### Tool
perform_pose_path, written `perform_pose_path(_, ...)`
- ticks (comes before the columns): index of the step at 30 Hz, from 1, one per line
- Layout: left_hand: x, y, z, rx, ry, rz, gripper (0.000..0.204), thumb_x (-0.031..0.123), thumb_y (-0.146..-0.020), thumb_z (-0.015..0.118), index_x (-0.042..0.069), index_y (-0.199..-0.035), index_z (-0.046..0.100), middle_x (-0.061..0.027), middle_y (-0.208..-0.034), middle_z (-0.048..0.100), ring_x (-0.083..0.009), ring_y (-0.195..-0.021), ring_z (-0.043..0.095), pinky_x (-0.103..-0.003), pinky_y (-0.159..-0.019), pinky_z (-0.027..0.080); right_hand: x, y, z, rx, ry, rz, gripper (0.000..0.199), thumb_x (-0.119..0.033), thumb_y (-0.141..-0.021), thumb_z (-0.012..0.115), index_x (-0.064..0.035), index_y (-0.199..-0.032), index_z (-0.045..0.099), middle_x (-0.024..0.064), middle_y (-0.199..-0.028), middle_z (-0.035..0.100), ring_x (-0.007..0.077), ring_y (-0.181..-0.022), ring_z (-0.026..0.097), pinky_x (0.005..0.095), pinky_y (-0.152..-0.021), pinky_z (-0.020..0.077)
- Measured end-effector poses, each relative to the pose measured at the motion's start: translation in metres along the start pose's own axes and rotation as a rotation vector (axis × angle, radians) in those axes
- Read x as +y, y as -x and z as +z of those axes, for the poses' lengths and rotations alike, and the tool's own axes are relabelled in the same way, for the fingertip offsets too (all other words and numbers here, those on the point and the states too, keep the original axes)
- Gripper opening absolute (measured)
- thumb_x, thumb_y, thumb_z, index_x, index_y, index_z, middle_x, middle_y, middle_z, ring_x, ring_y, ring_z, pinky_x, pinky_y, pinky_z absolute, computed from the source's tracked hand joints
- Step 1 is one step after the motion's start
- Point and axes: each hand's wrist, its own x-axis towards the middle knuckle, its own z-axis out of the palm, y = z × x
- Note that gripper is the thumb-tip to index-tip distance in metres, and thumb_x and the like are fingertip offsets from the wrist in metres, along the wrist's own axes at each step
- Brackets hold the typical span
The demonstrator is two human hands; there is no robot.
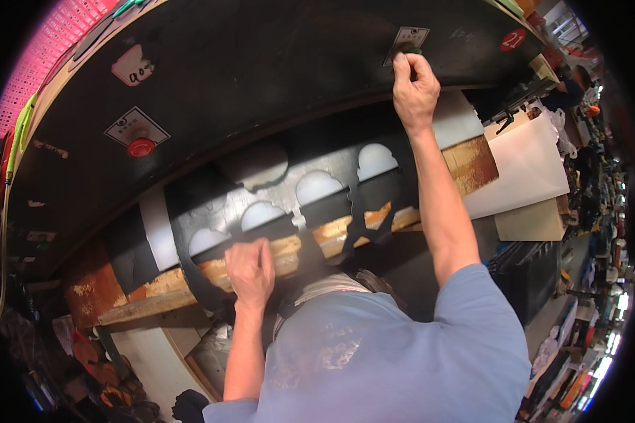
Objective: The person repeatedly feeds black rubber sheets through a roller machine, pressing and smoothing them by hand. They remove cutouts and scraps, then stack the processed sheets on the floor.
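My right hand (414, 86) reaches up to the black front panel of a large machine (261, 77) and presses its fingers on a small green button (408, 49) below a white label. My left hand (250, 269) rests lower down, fingers curled onto a black sheet (212, 204) with rounded shapes cut out of it, which lies on a worn wooden board (317, 236). A loose black strip (363, 225) of the cut sheet hangs over the board's front edge. The white surface beneath shows through the cut-outs.
A red round button (140, 146) sits on the panel's left side, and a red round sticker (513, 39) at its right end. Pale flat sheets (525, 169) lie to the right. A pink crate (46, 49) is at upper left. Cluttered shelves line the right edge.
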Motion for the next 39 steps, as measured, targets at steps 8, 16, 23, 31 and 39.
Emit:
perform_pose_path(8,0.019,-0.002,0.004,0.022,-0.122,0.056,0.011,0.004,-0.094,0.076,0.005,-0.104,0.073,-0.0094,-0.091,0.073,-0.031,-0.085,0.066,-0.044,-0.08,0.048,-0.023,0.122,-0.082,-0.277,-0.039,0.372,0.025,-0.019,-0.102,0.074,-0.0004,-0.086,0.07,0.0057,-0.066,0.065,0.009,-0.064,0.055,0.0323,-0.061,0.0483)
perform_pose_path(16,0.066,0.01,0.043,0.05,-0.077,-0.081,0.022,0.01,-0.095,0.078,0.005,-0.114,0.069,-0.0109,-0.095,0.073,-0.0305,-0.091,0.069,-0.044,-0.085,0.05,-0.013,0.183,-0.089,-0.536,0.034,0.316,0.025,-0.02,-0.096,0.077,-0.0004,-0.082,0.07,0.012,-0.071,0.065,0.0242,-0.061,0.063,0.038,-0.061,0.0497)
perform_pose_path(23,0.068,0.013,0.042,0.037,-0.063,-0.11,0.02,0.012,-0.095,0.078,0.005,-0.111,0.07,-0.01,-0.094,0.073,-0.0286,-0.092,0.068,-0.042,-0.086,0.047,-0.011,0.175,-0.092,-0.542,-0.107,0.524,0.029,-0.023,-0.1,0.078,-0.0005,-0.083,0.072,-0.0022,-0.065,0.059,0.0047,-0.064,0.05,0.0282,-0.059,0.0431)
perform_pose_path(31,0.069,0.013,0.038,-0.037,-0.047,-0.187,0.018,0.012,-0.094,0.079,0.006,-0.109,0.07,-0.012,-0.099,0.074,-0.0326,-0.097,0.068,-0.045,-0.086,0.047,-0.034,0.177,-0.046,-0.51,-0.205,0.341,0.016,-0.017,-0.097,0.081,-0.0021,-0.092,0.076,0.003,-0.076,0.069,0.0083,-0.065,0.061,0.0277,-0.062,0.0498)
perform_pose_path(39,-0.027,-0.039,-0.011,-0.096,0.221,-0.505,0.025,0.004,-0.106,0.061,-0.002,-0.128,0.07,-0.0171,-0.12,0.078,-0.0252,-0.115,0.074,-0.038,-0.1,0.056,-0.072,0.195,0.129,-0.934,0.064,-0.126,0.091,-0.051,-0.076,0.091,0.0021,-0.143,0.061,0.0341,-0.129,0.061,0.0484,-0.122,0.06,0.0544,-0.107,0.048)
